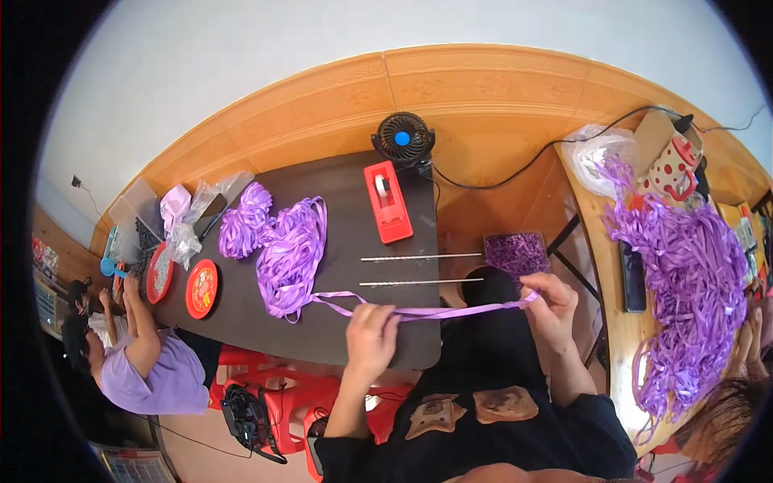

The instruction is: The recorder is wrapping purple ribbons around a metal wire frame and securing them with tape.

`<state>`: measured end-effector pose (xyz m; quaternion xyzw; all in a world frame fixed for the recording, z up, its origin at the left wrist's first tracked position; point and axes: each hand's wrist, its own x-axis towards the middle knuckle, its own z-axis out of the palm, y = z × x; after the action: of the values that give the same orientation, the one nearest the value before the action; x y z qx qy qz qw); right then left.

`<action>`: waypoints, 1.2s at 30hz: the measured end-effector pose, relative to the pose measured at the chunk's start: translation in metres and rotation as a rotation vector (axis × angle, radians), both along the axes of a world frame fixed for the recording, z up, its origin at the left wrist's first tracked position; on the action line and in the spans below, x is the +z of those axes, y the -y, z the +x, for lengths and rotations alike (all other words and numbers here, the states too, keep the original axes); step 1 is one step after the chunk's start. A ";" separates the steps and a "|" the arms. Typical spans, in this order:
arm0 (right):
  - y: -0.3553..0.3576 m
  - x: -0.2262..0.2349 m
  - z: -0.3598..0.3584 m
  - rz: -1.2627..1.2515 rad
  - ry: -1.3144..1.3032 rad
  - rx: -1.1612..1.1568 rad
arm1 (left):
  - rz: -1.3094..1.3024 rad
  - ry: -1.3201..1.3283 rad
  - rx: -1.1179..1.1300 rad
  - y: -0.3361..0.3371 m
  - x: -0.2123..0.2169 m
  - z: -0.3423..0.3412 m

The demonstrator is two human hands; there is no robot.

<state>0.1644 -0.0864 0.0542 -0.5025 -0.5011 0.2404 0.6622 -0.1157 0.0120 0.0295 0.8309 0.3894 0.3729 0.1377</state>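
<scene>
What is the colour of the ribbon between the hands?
The ribbon is purple; head view.

Downward head fisheye, seemingly near

Shiny purple ribbon (463, 311), stretched nearly straight, trailing left to a tangled bundle (291, 258)

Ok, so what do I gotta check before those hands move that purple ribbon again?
1. Left hand gripping the purple ribbon: ok, fingers closed on it.
2. Right hand pinching the ribbon too: ok, between thumb and fingers.
3. Ribbon straight between the hands: ok, it looks nearly straight.
4. Loose ribbon pile neatly wound: not ok, its loops lie jumbled.
5. No knots inside that pile: cannot tell, the loops cover each other.
6. Two metal rods clear of the hands: ok, both lie beyond the ribbon, untouched.
</scene>
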 end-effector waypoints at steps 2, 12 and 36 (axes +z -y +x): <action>0.002 0.002 0.005 0.017 -0.003 -0.023 | 0.051 -0.014 0.102 -0.005 -0.002 -0.009; 0.014 0.009 0.021 0.140 -0.121 -0.159 | 0.012 -0.183 0.194 -0.011 -0.002 -0.001; 0.012 0.031 0.011 -0.044 0.296 -0.060 | -0.334 0.376 -0.604 0.037 0.043 0.118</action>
<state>0.1754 -0.0982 0.0855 -0.5617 -0.5727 0.1550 0.5767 0.0026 -0.0248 0.0724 0.7914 0.1507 0.3927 0.4436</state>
